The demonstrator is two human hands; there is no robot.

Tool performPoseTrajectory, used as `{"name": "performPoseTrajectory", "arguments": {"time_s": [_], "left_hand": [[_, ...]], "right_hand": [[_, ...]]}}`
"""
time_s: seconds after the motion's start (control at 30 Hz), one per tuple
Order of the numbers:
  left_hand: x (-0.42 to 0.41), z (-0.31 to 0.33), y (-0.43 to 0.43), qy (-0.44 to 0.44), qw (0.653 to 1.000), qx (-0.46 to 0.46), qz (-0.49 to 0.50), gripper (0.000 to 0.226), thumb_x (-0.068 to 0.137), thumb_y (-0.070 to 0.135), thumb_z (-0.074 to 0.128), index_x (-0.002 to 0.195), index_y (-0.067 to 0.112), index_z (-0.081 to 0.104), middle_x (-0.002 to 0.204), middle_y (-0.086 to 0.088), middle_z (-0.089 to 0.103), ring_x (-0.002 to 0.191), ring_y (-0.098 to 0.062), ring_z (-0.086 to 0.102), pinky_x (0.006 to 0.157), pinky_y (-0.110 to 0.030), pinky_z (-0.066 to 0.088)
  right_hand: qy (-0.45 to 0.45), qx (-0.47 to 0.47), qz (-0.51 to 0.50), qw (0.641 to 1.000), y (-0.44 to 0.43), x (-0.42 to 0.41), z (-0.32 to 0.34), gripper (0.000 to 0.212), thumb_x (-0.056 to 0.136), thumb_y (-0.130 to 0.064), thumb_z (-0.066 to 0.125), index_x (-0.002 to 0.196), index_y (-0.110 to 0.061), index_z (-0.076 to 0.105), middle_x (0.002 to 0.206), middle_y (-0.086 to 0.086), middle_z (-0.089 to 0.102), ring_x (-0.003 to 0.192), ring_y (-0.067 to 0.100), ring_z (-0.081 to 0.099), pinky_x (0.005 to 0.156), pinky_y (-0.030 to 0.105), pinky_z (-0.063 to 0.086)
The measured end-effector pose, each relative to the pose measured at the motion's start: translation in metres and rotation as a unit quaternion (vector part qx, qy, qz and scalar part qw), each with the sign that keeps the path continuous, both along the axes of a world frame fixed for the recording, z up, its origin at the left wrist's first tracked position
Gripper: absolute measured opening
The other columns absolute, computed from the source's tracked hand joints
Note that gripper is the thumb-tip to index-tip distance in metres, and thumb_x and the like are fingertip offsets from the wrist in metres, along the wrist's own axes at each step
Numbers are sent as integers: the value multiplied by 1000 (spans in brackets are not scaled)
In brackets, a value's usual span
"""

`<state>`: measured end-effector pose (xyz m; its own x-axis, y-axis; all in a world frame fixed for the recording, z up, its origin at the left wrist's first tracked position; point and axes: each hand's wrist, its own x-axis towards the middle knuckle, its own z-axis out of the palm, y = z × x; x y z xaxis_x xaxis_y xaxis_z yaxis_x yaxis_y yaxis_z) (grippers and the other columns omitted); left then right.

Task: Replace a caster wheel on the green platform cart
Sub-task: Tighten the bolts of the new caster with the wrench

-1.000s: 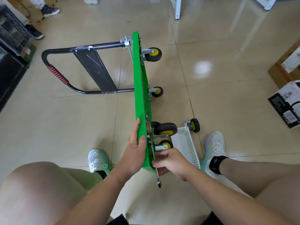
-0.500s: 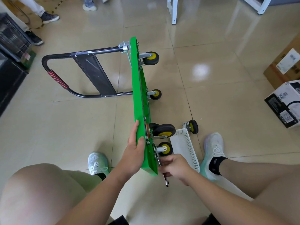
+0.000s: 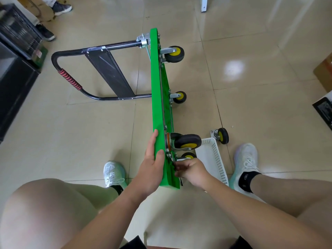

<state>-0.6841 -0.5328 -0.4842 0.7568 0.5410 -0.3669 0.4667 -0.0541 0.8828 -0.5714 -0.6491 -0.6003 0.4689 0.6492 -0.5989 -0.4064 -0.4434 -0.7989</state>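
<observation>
The green platform cart (image 3: 158, 112) is standing on its long edge on the floor tiles, with its underside turned to the right so the casters are sticking out within reach. The left hand (image 3: 153, 164) is lying flat against the deck near the closest corner, thumb over the rim, bracing the cart upright. The right hand (image 3: 190, 169) is curling around a slim metal tool (image 3: 181, 182) and working at the mounting plate of the lower near caster (image 3: 188, 155), which I am judging to be the wheel being swapped. A loose caster (image 3: 221, 136) is lying just beyond the white perforated basket (image 3: 213, 159), which is probably serving as a parts tray. I am finding no legible writing: the dark box (image 3: 323, 109) at the floor's right edge is showing print too small to read.
</observation>
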Motion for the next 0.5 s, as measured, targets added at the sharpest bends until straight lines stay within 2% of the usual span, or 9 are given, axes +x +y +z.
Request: {"name": "performPoseTrajectory", "arguments": {"time_s": [0.07, 0.13, 0.2, 0.23, 0.3, 0.4, 0.5], "left_hand": [[0, 0, 1, -2, 1000, 1, -2, 59, 97, 50, 33, 144, 78, 11, 160, 19, 34, 136, -6, 49, 119, -47, 39], [1, 1, 0, -5, 1000, 8, -6, 57, 104, 44, 33, 147, 74, 12, 159, 21, 33, 133, 8, 47, 120, -43, 37], [0, 2, 0, -2, 1000, 18, -9, 56, 111, 33, 32, 149, 70, 12, 154, 24, 33, 119, 26, 44, 118, -37, 38], [0, 1, 0, -2, 1000, 20, -9, 57, 111, 32, 32, 148, 71, 11, 153, 24, 33, 118, 27, 43, 119, -38, 38], [0, 1, 0, -4, 1000, 15, -5, 56, 108, 40, 33, 145, 76, 11, 157, 22, 33, 129, 13, 46, 120, -43, 38], [0, 0, 0, -7, 1000, 18, -1, 56, 106, 43, 33, 140, 81, 11, 162, 15, 34, 138, -10, 49, 120, -46, 38], [-1, 1, 0, -16, 1000, 23, -6, 58, 110, 37, 32, 141, 80, 10, 164, 12, 32, 143, -14, 44, 123, -44, 33]], "right_hand": [[-1, 3, 0, 1000, 3, -1, -2, 46, 73, 15, 77, 84, -30, 80, 83, -10, 77, 89, 16, 71, 99, 47, 54], [-5, 4, 10, 1000, 1, -3, 0, 46, 74, 13, 79, 82, -33, 81, 86, -10, 78, 92, 16, 72, 98, 46, 55], [-11, -8, 18, 1000, -4, -5, 8, 41, 73, 9, 81, 92, -28, 81, 88, -7, 78, 92, 18, 74, 93, 43, 58], [-13, -9, 22, 1000, -7, -6, 12, 39, 73, 6, 83, 99, -23, 80, 89, -4, 78, 92, 21, 74, 89, 41, 60], [-22, -8, 40, 999, -13, -8, 23, 37, 74, 0, 84, 107, -15, 79, 92, 4, 78, 89, 26, 75, 78, 34, 61], [2, -10, 52, 999, -16, -13, 45, 29, 78, -4, 81, 106, -10, 78, 86, 11, 78, 77, 29, 75, 66, 32, 59], [52, -14, 28, 998, -12, -18, 66, 24, 82, -6, 78, 106, -2, 75, 84, 15, 76, 68, 27, 72, 61, 31, 57]]}}
